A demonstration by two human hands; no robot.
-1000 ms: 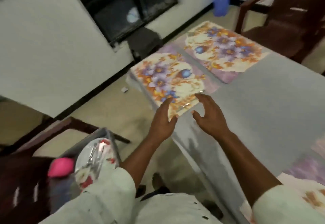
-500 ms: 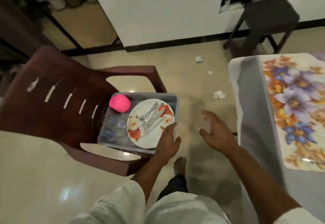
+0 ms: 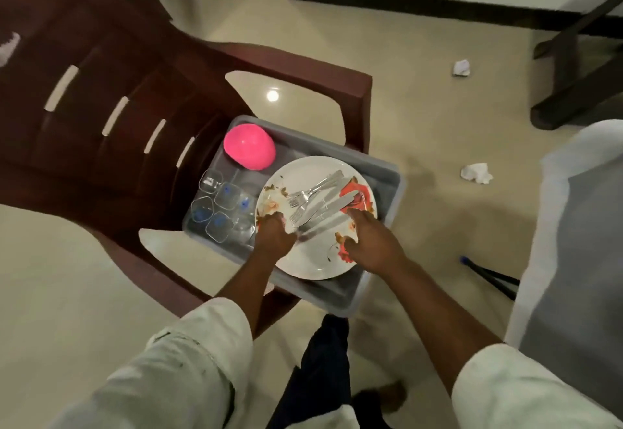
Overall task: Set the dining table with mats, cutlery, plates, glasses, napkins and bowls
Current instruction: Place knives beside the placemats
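Both hands reaching into grey tub on brown chair seat. Left hand curling fingers onto cutlery handles; firm grasp not clear. Right hand resting on floral plate, fingers loosely bent, holding nothing visible. Plate lying toward tub's right side, cutlery across it. Glasses sitting along tub's left side, pink bowl overturned in far left corner.

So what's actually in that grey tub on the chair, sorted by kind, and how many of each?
Inside the grey tub:
Pink bowl: 1
Flowered plate: 1 showing; any beneath it are hidden
Clear glasses: about 6, hard to separate
Cutlery on the plate: several forks and knives, too overlapped to count
Total: roughly 8, plus the cutlery
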